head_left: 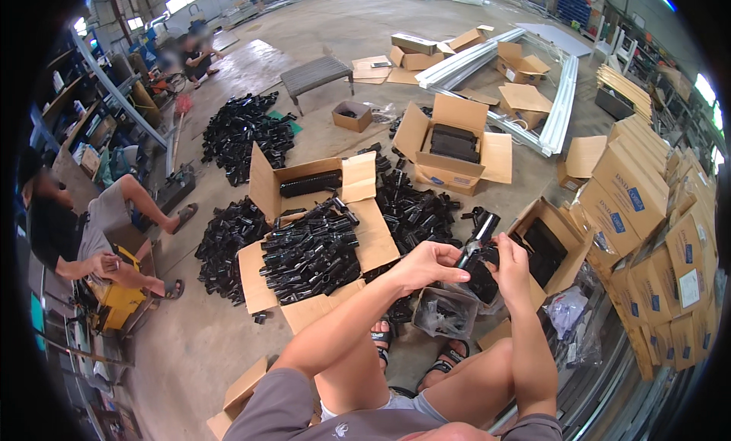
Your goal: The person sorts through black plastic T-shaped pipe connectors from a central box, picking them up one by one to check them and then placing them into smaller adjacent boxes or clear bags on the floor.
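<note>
In front of the seated wearer, a black tubular part (484, 226) with a glossy end is held at right of centre, tilted upward, between the 2 bare hands. By the left hand (432, 264), the part is pinched between thumb and fingers; by the right hand (510, 260), it is gripped from the opposite side, the fingertips being partly concealed. The lower end of the part is covered by the fingers and merges with dark shapes behind; whether a 2nd piece is also held cannot be told.

Below the hands, a small bin (428, 319) is lined with clear plastic, by which its contents are obscured. Beside the right hand, an open carton (576, 252) is filled with black pieces, its near side being partly covered by the wrist. At left of the hands, a heap of black parts (311, 251) is spread on flattened cardboard (378, 239); individual outlines are hard to separate. Farther off, dark pieces are contained in another open carton (451, 175). Its near flaps are folded outward.

At the left edge, a seated person (57, 232) is partly lost in the dark fisheye rim. The stacked cartons (632, 186) at right are bent by the lens, and the wearer's lower body is cut off by the lower edge.
</note>
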### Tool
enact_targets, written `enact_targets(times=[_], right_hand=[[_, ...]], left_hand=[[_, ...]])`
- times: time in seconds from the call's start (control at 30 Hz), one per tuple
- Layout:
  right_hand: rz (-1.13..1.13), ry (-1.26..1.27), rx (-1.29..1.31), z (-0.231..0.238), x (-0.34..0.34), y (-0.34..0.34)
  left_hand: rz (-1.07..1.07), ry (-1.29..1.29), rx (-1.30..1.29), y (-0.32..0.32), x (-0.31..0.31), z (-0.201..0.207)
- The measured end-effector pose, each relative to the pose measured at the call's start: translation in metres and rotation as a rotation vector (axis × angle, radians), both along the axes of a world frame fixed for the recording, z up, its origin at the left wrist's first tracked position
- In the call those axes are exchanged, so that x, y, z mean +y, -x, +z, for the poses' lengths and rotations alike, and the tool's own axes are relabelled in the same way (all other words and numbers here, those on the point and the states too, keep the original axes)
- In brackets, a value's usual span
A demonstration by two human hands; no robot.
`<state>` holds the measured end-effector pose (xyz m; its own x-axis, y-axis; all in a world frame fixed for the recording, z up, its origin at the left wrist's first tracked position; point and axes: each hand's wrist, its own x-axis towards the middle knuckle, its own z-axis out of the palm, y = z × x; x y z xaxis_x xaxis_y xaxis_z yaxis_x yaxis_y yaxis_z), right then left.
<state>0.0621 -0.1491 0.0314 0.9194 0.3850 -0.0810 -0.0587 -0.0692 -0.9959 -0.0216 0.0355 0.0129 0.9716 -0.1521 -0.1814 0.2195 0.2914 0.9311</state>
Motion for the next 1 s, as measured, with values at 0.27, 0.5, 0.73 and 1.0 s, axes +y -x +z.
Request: enact_targets(times=[0.27,0.5,0.73,1.0], right_hand=[[0.028,0.009,0.097,0.006,-0.004,0.005],[0.078,-0.029,0.099,0.009,-0.004,0.004],[0.045,-0.177,0.123,0.013,-0.049,-0.041],[0.111,0.337,0.219,-0.172,-0.082,-0.046]], left_hand=[[-0.012,-0.141,-0.049,0.001,-0.009,0.010],[0.040,-0.092,-0.083,0.001,-0.011,0.007],[0.096,-0.149,-0.109,0.000,-0.007,0.014],[0.132,-0.152,0.107,0.004,0.012,0.020]])
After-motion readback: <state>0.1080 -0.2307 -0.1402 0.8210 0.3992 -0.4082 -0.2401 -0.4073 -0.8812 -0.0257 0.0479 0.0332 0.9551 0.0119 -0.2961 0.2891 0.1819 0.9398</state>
